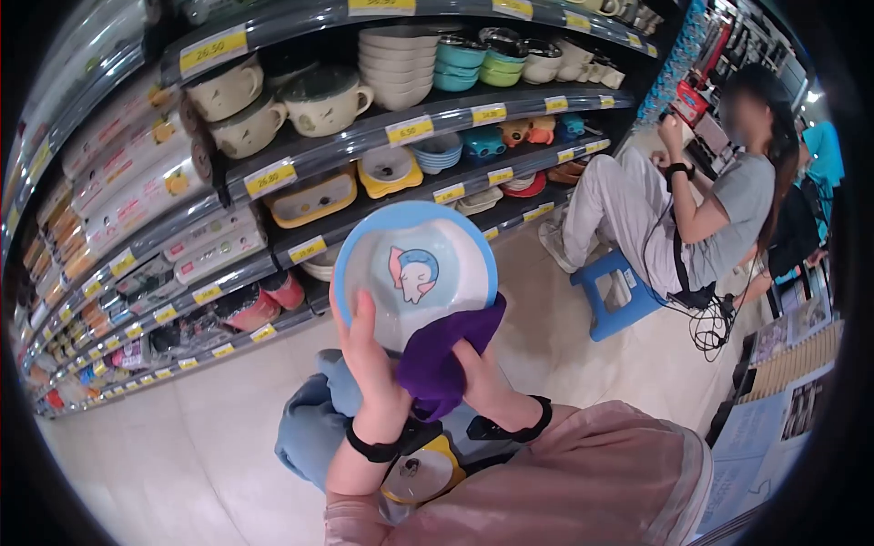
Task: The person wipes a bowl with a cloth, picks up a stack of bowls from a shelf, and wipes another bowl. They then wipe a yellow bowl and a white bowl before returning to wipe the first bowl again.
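Tall grey shelving (341, 150) sweeps round from eight o'clock to one o'clock, its tiers packed with crockery and wrapped rolls (137, 182). At about half past two a person (728, 196) in a grey top and pale trousers sits on a low blue stool (628, 314), which shows at three o'clock. On the shelves, lidded mugs (323, 100) stand at eleven o'clock and a stack of pale bowls (396, 68) just short of twelve. A white bowl (416, 271) with a blue rim is held up near the centre of the view, its open side facing the camera. The left hand (369, 359) grips it at the bowl's seven o'clock, one digit lying over the inner wall. At its five o'clock the right hand (478, 373) clasps a bunched purple cloth (432, 364) against the lower edge; some of its fingers are hidden in the folds. The two hands are close together but apart, with cloth between them. Below, at six o'clock, a yellow-edged dish (423, 478) lies partly behind the wrists. Smallest is the elephant print (414, 273) on the bowl's base.
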### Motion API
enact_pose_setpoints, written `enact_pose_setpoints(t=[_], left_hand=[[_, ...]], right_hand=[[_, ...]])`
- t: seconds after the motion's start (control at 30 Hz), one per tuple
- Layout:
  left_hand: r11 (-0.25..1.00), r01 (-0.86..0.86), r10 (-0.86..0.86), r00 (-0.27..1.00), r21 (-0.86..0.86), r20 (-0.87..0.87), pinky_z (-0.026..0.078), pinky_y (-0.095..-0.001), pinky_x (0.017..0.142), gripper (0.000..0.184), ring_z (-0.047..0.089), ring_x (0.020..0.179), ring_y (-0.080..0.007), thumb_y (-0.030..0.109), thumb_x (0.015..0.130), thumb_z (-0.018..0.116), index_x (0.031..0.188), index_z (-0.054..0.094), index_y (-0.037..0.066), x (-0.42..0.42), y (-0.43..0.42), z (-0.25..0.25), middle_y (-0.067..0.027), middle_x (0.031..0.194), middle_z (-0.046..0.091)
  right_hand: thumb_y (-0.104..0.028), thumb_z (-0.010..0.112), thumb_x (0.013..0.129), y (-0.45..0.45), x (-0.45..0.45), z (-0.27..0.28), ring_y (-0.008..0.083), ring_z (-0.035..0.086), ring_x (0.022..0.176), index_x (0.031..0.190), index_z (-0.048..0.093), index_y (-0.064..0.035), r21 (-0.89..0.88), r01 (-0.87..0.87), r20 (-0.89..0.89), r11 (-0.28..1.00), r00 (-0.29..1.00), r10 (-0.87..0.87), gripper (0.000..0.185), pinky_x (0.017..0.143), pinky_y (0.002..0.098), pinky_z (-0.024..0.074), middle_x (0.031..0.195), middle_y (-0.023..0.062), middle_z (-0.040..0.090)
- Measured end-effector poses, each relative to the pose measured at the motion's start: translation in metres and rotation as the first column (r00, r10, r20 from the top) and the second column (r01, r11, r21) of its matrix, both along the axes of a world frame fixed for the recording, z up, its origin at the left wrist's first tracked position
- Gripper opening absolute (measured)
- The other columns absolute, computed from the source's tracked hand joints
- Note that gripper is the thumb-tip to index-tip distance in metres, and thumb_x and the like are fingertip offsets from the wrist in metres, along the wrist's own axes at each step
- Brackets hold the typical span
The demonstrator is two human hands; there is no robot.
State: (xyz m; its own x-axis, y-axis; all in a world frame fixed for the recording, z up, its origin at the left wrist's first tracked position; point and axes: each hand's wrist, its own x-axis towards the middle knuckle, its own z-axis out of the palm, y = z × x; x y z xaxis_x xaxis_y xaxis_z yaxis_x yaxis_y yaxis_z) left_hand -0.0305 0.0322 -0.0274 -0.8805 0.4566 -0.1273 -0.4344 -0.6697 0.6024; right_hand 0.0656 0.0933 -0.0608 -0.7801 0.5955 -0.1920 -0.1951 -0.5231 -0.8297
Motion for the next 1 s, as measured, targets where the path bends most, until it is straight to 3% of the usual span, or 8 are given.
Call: enact_pose_setpoints(t=[0.17,0.27,0.4,0.53,0.63,0.77,0.9,1.0], left_hand=[[0.990,0.083,-0.099,0.986,0.115,0.133,0.036,-0.0361,0.094,0.045,0.043,0.114,-0.0219,0.029,0.089,0.045,0.127,0.035,0.006,-0.012,-0.003,0.008,-0.0069,0.125,0.043],[0.990,0.078,-0.096,0.983,0.113,0.160,0.036,-0.0354,0.094,0.045,0.043,0.114,-0.0209,0.028,0.090,0.044,0.127,0.034,0.006,-0.010,-0.003,0.013,-0.0067,0.124,0.044],[0.978,0.140,-0.161,0.978,0.154,0.130,0.036,-0.0337,0.093,0.045,0.044,0.112,-0.0204,0.028,0.090,0.044,0.127,0.035,0.004,-0.009,0.000,0.008,-0.0068,0.123,0.046],[0.942,0.328,-0.336,0.932,0.075,0.136,0.033,-0.0323,0.095,0.049,0.045,0.111,-0.0195,0.033,0.089,0.047,0.126,0.037,0.003,-0.002,0.012,-0.011,-0.0076,0.122,0.046],[0.825,0.550,-0.524,0.831,-0.133,0.184,0.038,-0.0299,0.090,0.054,0.049,0.106,-0.0173,0.037,0.085,0.052,0.122,0.041,0.000,0.007,0.024,-0.019,-0.0088,0.116,0.051],[0.774,0.570,-0.556,0.820,-0.276,0.136,0.040,-0.0307,0.087,0.057,0.049,0.105,-0.0204,0.037,0.083,0.054,0.121,0.040,-0.002,0.012,0.030,-0.023,-0.0120,0.114,0.051],[0.787,0.586,-0.536,0.804,-0.193,0.258,0.040,-0.0306,0.087,0.056,0.049,0.105,-0.0199,0.037,0.084,0.054,0.122,0.040,-0.002,0.006,0.035,-0.037,-0.0118,0.116,0.050],[0.838,0.515,-0.461,0.844,-0.180,0.273,0.039,-0.0308,0.088,0.055,0.049,0.106,-0.0197,0.036,0.085,0.052,0.123,0.038,-0.001,-0.001,0.037,-0.038,-0.0116,0.117,0.049]], right_hand=[[-0.005,0.048,0.079,0.019,0.008,-0.023,0.0205,0.045,0.110,0.116,0.045,-0.0017,0.564,-0.238,0.138,0.791,0.971,0.194,0.037,0.094,0.0344,0.0326,0.116,0.0113,0.048],[0.004,0.049,0.067,0.051,0.002,-0.010,0.0232,0.044,0.113,0.107,0.052,-0.0019,0.849,-0.043,-0.033,0.526,0.990,0.134,0.041,0.095,0.0323,0.0331,0.119,0.0134,0.047],[0.002,0.047,0.068,0.071,-0.009,-0.017,0.0184,0.052,0.099,0.102,0.049,0.0000,0.573,0.159,0.005,0.804,0.980,-0.198,0.034,0.086,0.0287,0.0410,0.104,0.0107,0.053],[-0.009,0.046,0.082,0.083,-0.004,-0.015,0.0217,0.054,0.097,0.112,0.047,-0.0030,-0.258,0.219,-0.046,0.941,0.970,-0.239,0.030,0.083,0.0341,0.0453,0.106,0.0097,0.054],[-0.023,0.043,0.088,0.091,0.003,-0.051,0.0247,0.051,0.105,0.121,0.042,-0.0016,-0.146,-0.358,-0.641,0.922,0.744,0.187,0.039,0.090,0.0377,0.0404,0.119,0.0128,0.048],[-0.030,0.041,0.088,0.092,0.012,-0.069,0.0239,0.050,0.106,0.122,0.041,-0.0013,0.177,-0.122,-0.287,0.977,0.943,0.170,0.044,0.092,0.0372,0.0382,0.121,0.0131,0.047],[-0.037,0.039,0.089,0.113,0.015,-0.077,0.0230,0.049,0.107,0.123,0.040,-0.0010,0.682,-0.086,0.116,0.726,0.993,0.009,0.050,0.094,0.0367,0.0360,0.123,0.0134,0.045],[-0.023,0.053,0.084,0.114,-0.005,-0.036,0.0155,0.052,0.088,0.125,0.036,-0.0033,0.062,0.313,-0.215,0.948,0.931,-0.294,0.049,0.072,0.0276,0.0448,0.093,0.0072,0.054]])
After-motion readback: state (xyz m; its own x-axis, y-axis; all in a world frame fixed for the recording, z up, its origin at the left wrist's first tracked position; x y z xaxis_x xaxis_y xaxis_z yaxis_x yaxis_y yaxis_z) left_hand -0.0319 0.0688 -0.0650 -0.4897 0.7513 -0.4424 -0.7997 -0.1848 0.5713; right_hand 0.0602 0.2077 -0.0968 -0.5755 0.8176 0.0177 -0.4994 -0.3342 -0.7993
